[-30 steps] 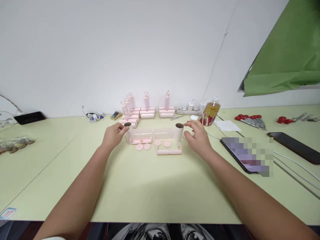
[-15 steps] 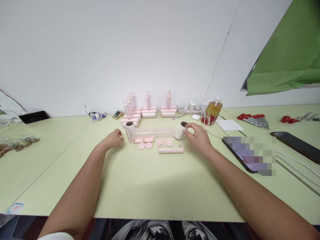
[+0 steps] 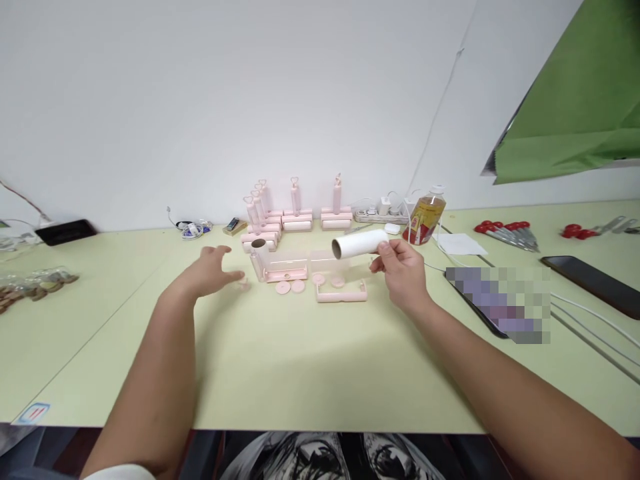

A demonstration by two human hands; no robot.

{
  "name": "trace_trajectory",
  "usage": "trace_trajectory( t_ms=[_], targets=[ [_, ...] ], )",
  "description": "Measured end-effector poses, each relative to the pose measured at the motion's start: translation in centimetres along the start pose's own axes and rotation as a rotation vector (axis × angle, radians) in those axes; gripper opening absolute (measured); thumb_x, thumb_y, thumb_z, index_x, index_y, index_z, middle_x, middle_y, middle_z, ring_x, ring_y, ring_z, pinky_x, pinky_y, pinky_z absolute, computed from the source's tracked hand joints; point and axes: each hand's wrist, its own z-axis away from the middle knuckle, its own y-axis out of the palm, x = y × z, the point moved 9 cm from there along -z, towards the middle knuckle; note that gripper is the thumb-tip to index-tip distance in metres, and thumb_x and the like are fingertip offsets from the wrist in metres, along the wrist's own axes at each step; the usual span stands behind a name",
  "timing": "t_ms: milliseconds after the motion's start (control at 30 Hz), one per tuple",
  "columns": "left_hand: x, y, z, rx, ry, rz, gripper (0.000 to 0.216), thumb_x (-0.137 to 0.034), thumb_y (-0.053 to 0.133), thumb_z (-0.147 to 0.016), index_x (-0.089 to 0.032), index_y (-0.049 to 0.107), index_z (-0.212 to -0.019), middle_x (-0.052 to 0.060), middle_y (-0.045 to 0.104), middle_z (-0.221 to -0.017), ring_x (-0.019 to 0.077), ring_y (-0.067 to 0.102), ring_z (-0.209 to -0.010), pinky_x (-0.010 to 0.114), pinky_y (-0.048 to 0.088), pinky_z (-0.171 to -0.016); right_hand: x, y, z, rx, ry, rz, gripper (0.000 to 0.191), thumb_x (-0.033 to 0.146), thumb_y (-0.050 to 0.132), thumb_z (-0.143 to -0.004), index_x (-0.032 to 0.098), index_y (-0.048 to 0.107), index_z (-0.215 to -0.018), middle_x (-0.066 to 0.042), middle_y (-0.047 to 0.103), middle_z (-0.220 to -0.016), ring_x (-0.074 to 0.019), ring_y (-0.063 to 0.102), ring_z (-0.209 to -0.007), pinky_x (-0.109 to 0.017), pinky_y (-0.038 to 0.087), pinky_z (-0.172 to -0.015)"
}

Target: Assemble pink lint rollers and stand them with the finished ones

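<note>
My right hand (image 3: 403, 270) grips a white paper roll (image 3: 363, 244) by its right end. The roll lies nearly level above the table, its hollow brown core facing left. My left hand (image 3: 213, 270) is open, thumb and fingers apart, beside a small pale pink piece (image 3: 243, 284) on the table. A second roll (image 3: 259, 248) stands upright just right of that hand. Between the hands are a pink tray-like part (image 3: 285, 275), clear covers (image 3: 330, 264), several pink discs (image 3: 283, 287) and a pink frame (image 3: 341, 296).
Several pink roller sets (image 3: 296, 221) stand by the wall. Farther right are a power strip (image 3: 383, 217), a drink bottle (image 3: 425, 217), a paper sheet (image 3: 459, 245), a phone (image 3: 480, 303) with cables, and red-handled tools (image 3: 507, 233). Bagged items (image 3: 40, 287) lie far left.
My right hand has lifted the white roll off the table and tipped it from upright to nearly level. The left hand has opened, and the small pink piece now shows beside it.
</note>
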Motion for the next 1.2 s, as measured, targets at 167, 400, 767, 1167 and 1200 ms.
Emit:
trace_trajectory(
  t_ms=[167, 400, 767, 1167, 1200],
  targets=[
    [-9.0, -0.7, 5.3, -0.164, 0.355, 0.403, 0.064, -0.050, 0.063, -0.078, -0.026, 0.042, -0.133, 0.009, 0.055, -0.128, 0.0199, 0.062, -0.090, 0.030, 0.051, -0.070, -0.2, 3.7, 3.0, 0.183, 0.123, -0.072, 0.039, 0.057, 0.064, -0.079, 0.019, 0.056, -0.075, -0.001, 0.064, -0.064, -0.0135, 0.059, -0.058, -0.027, 0.049, -0.058],
    [-14.4, 5.3, 8.8, -0.094, 0.744, 0.795, 0.047, -0.043, 0.065, -0.081, -0.020, 0.053, -0.121, 0.012, 0.058, -0.126, 0.0269, 0.055, -0.118, 0.039, 0.045, -0.098, 0.6, 8.1, 6.5, 0.583, 0.071, 0.035, 0.042, 0.054, 0.060, -0.083, 0.021, 0.051, -0.108, -0.006, 0.071, -0.092, -0.0194, 0.065, -0.084, -0.035, 0.052, -0.075],
    [-10.7, 7.7, 6.0, -0.143, 0.421, 1.046, 0.042, -0.051, 0.065, -0.075, -0.016, 0.056, -0.098, 0.010, 0.067, -0.095, 0.0242, 0.064, -0.090, 0.035, 0.052, -0.078, -2.0, 8.5, 5.6, 0.902, -0.291, 1.034, 0.033, 0.052, 0.060, -0.083, 0.025, 0.069, -0.099, -0.009, 0.070, -0.098, -0.0400, 0.046, -0.118, -0.072, 0.008, -0.102],
    [-11.3, 8.3, 7.1, -0.152, 0.512, 1.011, 0.033, -0.044, 0.067, -0.076, -0.016, 0.060, -0.092, 0.008, 0.066, -0.089, 0.0238, 0.063, -0.087, 0.035, 0.049, -0.078, -3.1, 7.9, 5.8, 0.987, -0.183, 1.233, 0.050, 0.066, 0.051, -0.082, 0.033, 0.069, -0.115, -0.011, 0.062, -0.097, -0.0342, 0.050, -0.106, -0.062, 0.017, -0.102],
    [-11.3, 8.3, 7.0, -0.152, 0.512, 1.020, 0.033, -0.044, 0.067, -0.076, -0.015, 0.060, -0.091, 0.008, 0.066, -0.088, 0.0238, 0.063, -0.086, 0.035, 0.049, -0.077, -3.2, 7.9, 5.8, 0.983, -0.186, 1.241, 0.049, 0.065, 0.052, -0.082, 0.032, 0.069, -0.114, -0.011, 0.062, -0.099, -0.0342, 0.050, -0.106, -0.060, 0.018, -0.102]
  ],
)
